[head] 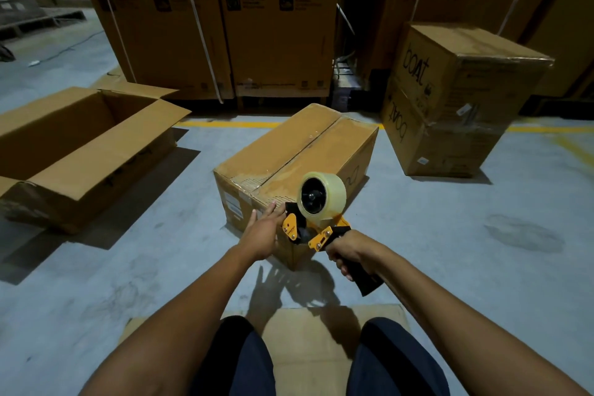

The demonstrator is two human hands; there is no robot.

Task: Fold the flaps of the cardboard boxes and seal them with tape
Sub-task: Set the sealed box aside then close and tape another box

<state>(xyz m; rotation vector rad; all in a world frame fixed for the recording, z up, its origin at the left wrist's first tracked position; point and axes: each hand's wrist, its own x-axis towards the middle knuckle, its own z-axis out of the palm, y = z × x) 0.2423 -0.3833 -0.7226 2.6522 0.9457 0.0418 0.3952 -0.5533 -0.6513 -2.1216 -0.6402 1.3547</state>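
Observation:
A closed cardboard box lies on the floor in front of me, its top flaps folded shut with clear tape along the centre seam. My left hand presses flat with straight fingers against the box's near end face. My right hand grips the black handle of an orange tape dispenser carrying a clear tape roll, held at the box's near top edge. An open, empty cardboard box with raised flaps lies to the left.
Two stacked sealed boxes stand at the right. Tall cartons form a wall behind a yellow floor line. I sit on a flat cardboard sheet on the grey concrete floor.

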